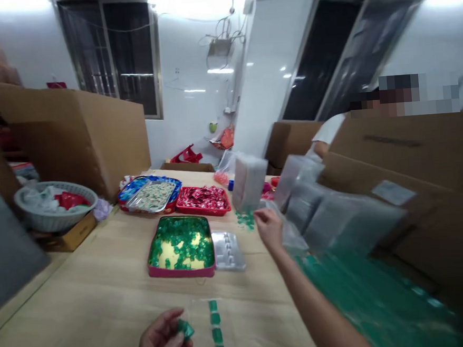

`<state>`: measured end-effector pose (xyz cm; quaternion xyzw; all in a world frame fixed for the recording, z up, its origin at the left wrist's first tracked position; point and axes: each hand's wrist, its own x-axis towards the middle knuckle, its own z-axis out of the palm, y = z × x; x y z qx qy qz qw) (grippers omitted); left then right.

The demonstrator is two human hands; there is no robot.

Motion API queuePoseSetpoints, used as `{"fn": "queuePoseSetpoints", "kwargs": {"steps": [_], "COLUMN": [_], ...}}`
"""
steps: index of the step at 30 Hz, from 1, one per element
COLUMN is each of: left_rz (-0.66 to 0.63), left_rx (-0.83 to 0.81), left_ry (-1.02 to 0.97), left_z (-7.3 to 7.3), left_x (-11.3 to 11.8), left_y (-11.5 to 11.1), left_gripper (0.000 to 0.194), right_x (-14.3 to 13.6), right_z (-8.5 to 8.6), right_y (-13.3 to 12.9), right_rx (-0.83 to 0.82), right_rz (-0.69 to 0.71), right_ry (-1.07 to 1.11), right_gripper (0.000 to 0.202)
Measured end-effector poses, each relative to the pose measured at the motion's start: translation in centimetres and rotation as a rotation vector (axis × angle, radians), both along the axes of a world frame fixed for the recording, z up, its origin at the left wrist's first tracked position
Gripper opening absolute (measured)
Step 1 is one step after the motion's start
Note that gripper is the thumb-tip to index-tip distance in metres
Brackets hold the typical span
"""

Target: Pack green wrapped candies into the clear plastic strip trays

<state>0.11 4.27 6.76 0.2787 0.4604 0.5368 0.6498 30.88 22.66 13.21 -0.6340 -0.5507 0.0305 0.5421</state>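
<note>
Near the front edge of the view, my left hand [162,341] has its fingers closed around a shiny green piece [186,329]. Just right of it, a clear plastic strip [228,327] lies on the table with several green squares [216,334] in a column. My right hand [269,226] is stretched far forward, fingers pinched together; whatever is between them is too small to make out. Close by its fingertips lie scattered small green pieces [245,220]. Between the hands sits a pink-rimmed square tin [182,273] holding many green pieces.
A silver tray [229,252] touches the tin's right side. Behind are a red tray [204,212] of red packets and a metal tray [151,196] of pale pieces. Plastic bag stacks [250,183], green sheets [375,295] and a cardboard box [405,156] line the right. A person sits behind it.
</note>
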Motion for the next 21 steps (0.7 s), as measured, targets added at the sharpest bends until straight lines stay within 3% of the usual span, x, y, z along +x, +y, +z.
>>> {"fn": "queuePoseSetpoints", "kwargs": {"steps": [3,5,7,9,10,12,15,21], "left_rz": [0.065,0.075,0.065,0.056,0.052,0.035,0.002,-0.069], "left_rx": [0.042,0.089,0.126,0.139,0.140,0.148,0.162,0.177], "left_ry": [0.007,0.018,0.035,0.058,0.072,0.097,0.114,0.113], "left_z": [0.7,1.0,1.3,1.5,1.5,1.5,1.4,0.6], "left_x": [-0.4,-0.5,-0.6,-0.6,-0.7,-0.6,-0.6,-0.7], "left_y": [-0.4,-0.7,-0.9,-1.1,-1.1,-1.4,-1.8,-3.2], "left_gripper": [0.030,0.023,0.021,0.025,0.027,0.031,0.031,0.029], "right_x": [0.7,-1.2,-4.6,-8.6,-10.6,-13.8,-16.3,-16.6], "right_z": [-0.2,-1.4,-2.5,-3.1,-3.2,-3.0,-2.8,-3.7], "right_y": [4.1,3.8,0.5,-4.8,-7.6,-12.6,-16.9,-18.8], "right_rx": [-0.147,-0.196,-0.242,-0.313,-0.341,-0.399,-0.405,-0.452], "right_rz": [0.038,0.106,0.305,0.743,0.890,1.048,1.071,1.013], "right_ry": [0.025,0.042,0.087,0.224,0.272,0.306,0.328,0.360], "right_gripper": [0.005,0.008,0.011,0.015,0.015,0.013,0.010,0.010]}}
